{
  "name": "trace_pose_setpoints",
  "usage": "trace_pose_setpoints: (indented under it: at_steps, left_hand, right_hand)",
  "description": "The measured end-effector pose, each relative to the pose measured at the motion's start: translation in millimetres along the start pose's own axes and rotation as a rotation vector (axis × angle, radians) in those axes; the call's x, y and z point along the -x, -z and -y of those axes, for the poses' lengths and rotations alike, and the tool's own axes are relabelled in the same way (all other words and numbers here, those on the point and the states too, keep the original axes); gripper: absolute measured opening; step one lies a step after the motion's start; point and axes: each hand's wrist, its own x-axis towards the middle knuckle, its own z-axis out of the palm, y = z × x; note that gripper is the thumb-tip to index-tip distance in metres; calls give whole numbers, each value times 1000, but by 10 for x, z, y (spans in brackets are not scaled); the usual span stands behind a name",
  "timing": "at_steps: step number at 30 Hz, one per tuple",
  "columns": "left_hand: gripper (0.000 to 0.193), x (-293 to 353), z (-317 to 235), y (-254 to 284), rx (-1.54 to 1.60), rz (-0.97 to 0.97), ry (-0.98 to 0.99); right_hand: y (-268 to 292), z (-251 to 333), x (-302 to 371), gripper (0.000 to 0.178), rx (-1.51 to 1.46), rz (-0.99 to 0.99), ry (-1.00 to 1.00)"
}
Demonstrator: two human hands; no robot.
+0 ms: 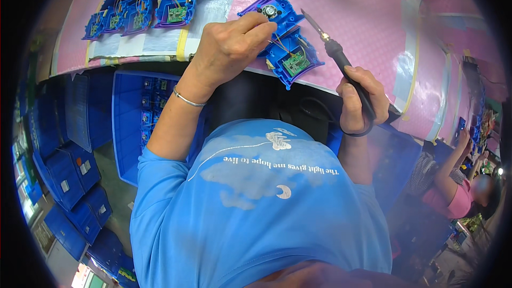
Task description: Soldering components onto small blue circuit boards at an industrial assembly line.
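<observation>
My right hand (pixel 364 97) grips a black-handled soldering iron (pixel 341 56), its metal tip pointing up and left beside an opened blue plastic housing (pixel 288 20). That housing lies on the pink bench in two halves joined by thin wires. A round speaker-like part (pixel 269 12) sits in the far half and a green circuit board (pixel 296 63) in the near half. Over the housing's left side, my left hand (pixel 237 41) is closed with thumb and fingers pinched together. Whatever is between those fingertips is too small or hidden to name.
Several similar opened blue housings (pixel 176 8) stand in a row at the bench's far left. Below the bench edge is a blue crate (pixel 127 128) holding more parts. Stacked blue bins (pixel 69 176) stand at left. Another person (pixel 453 192) works at the right.
</observation>
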Motion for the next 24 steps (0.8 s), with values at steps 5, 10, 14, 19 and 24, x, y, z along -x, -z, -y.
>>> trace_pose_setpoints:
  at_steps: [5, 10, 14, 19, 24]
  left_hand:
    - [27, 74, 22, -10, 19, 3, 26]
    - [26, 75, 12, 28, 33, -17, -24]
    - [23, 91, 8, 55, 40, 49, -61]
    - [24, 109, 19, 29, 31, 29, -49]
    - [25, 108, 13, 22, 5, 45, 1]
  right_hand:
    - [-74, -28, -65, 30, -85, 65, 25]
    - [-101, -46, -89, 30, -86, 115, 25]
    - [-120, -54, -77, 30, -101, 121, 4]
    - [-139, -73, -103, 30, -157, 146, 1]
    - [-171, -103, -118, 30, -186, 175, -6]
